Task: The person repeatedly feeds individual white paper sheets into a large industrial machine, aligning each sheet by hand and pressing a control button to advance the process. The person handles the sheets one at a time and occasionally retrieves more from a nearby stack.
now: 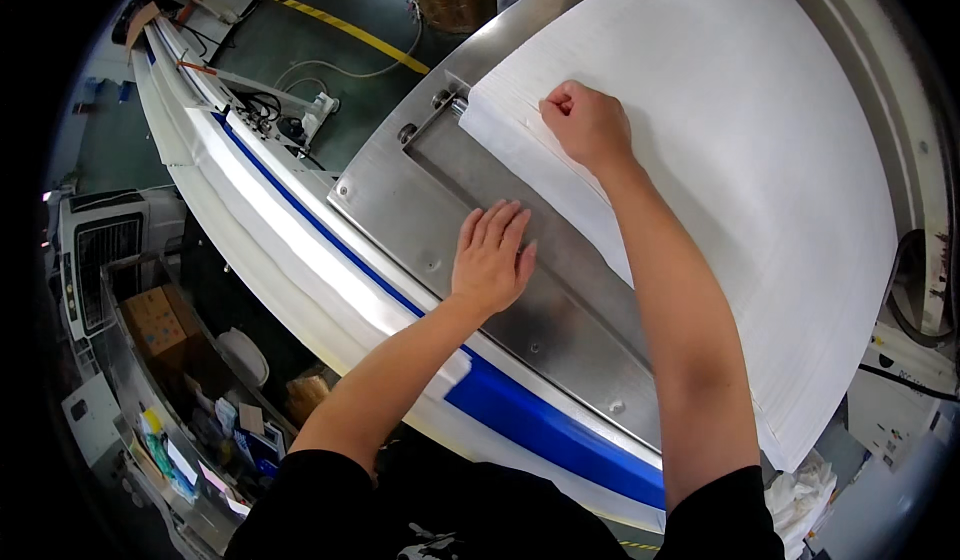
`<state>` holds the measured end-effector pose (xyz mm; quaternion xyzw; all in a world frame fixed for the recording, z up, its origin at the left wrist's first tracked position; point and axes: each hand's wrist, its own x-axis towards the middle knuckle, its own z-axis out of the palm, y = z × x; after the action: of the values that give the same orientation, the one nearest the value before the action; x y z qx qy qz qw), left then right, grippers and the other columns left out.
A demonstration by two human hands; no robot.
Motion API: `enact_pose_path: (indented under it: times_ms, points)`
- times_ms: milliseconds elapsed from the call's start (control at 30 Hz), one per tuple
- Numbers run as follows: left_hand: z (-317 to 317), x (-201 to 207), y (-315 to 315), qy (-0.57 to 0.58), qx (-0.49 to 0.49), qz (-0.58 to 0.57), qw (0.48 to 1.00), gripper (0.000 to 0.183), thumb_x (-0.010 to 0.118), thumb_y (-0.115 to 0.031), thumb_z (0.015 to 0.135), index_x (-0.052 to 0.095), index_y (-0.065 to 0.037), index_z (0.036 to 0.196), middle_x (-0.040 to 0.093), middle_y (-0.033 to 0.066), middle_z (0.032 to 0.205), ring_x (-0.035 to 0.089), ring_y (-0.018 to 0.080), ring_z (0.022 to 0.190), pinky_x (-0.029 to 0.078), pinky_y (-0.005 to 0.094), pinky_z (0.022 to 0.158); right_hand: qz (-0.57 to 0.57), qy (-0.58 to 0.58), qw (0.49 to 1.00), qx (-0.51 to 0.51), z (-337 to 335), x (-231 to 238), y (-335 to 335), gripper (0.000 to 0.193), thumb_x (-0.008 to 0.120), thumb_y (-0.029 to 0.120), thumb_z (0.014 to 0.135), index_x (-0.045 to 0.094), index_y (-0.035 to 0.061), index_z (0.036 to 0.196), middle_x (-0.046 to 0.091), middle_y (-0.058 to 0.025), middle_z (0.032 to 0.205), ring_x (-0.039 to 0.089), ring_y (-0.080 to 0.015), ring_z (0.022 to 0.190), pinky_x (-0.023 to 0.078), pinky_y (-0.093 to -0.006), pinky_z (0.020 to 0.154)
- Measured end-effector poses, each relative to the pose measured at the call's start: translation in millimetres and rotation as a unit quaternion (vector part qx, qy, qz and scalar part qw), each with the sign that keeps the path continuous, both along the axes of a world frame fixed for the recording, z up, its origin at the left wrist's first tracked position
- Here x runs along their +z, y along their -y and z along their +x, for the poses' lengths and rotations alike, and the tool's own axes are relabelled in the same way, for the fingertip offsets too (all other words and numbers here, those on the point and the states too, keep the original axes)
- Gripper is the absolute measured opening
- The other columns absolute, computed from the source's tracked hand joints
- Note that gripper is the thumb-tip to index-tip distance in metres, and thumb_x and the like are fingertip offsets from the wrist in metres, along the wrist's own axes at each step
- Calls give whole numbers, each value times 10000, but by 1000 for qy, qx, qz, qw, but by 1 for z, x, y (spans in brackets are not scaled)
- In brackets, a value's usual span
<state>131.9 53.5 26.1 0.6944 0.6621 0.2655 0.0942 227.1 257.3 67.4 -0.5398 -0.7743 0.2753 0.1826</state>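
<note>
My right hand (590, 125) is curled into a fist on a large stack of white sheets (740, 150), close to its left edge; no sheet shows between the fingers. My left hand (492, 260) lies flat, fingers stretched, on the bare metal table (400, 230) to the left of the stack. The near-left edge of the top sheets hangs slightly over a long recess (455, 165) in the metal. At the far end of that recess, a small metal rod end (459, 106) sits next to the stack's corner.
Along the table's left side runs a long white machine part with a blue strip (540, 430). Lower left stands a bin (215, 420) with a cardboard box (155, 322) and scraps. Behind, a hose (360, 72) lies on the green floor. A crumpled white bag (800, 500) sits lower right.
</note>
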Motion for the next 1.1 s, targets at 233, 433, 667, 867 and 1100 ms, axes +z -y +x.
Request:
enact_pose_path:
  times_ms: [233, 433, 667, 867, 1100]
  points:
    - [-52, 14, -84, -82, 44, 142, 985, 480, 584, -141, 798, 493, -68, 1264, 499, 99, 1305, 464, 273, 1219, 319, 437, 1039, 72, 15, 997, -17, 0, -7, 1, 165, 656, 277, 791, 673, 116, 822, 685, -34, 751, 651, -223, 680, 509, -340, 636]
    - [-70, 13, -115, -129, 4, 157, 979, 444, 571, -120, 801, 522, -111, 1243, 516, 42, 1303, 456, 216, 1247, 316, 420, 1051, 77, 27, 997, -16, 1, -11, -3, 157, 658, 287, 794, 677, 133, 822, 679, -30, 733, 647, -221, 668, 503, -344, 619]
    - [-74, 9, -109, -133, 12, 149, 980, 431, 603, -129, 777, 530, -126, 1202, 535, 41, 1272, 464, 232, 1243, 322, 417, 1042, 72, 38, 997, -13, -1, -8, -4, 171, 658, 299, 800, 679, 133, 834, 678, -29, 736, 646, -219, 673, 503, -341, 622]
    - [-80, 15, -93, -140, 18, 152, 978, 395, 662, -154, 730, 564, -123, 1112, 556, 29, 1213, 478, 229, 1216, 333, 419, 1037, 28, 20, 999, -9, 0, 2, -2, 187, 606, 313, 830, 671, 140, 856, 687, -80, 812, 654, -287, 758, 511, -399, 692]
    - [-115, 47, -102, -186, -179, 52, 965, 341, 682, -158, 693, 563, -95, 1006, 569, 70, 1180, 527, 252, 1137, 370, 428, 1016, 46, -66, 997, 21, 26, 14, 71, 230, 578, 306, 866, 663, 96, 913, 673, -98, 795, 642, -294, 713, 511, -391, 654]
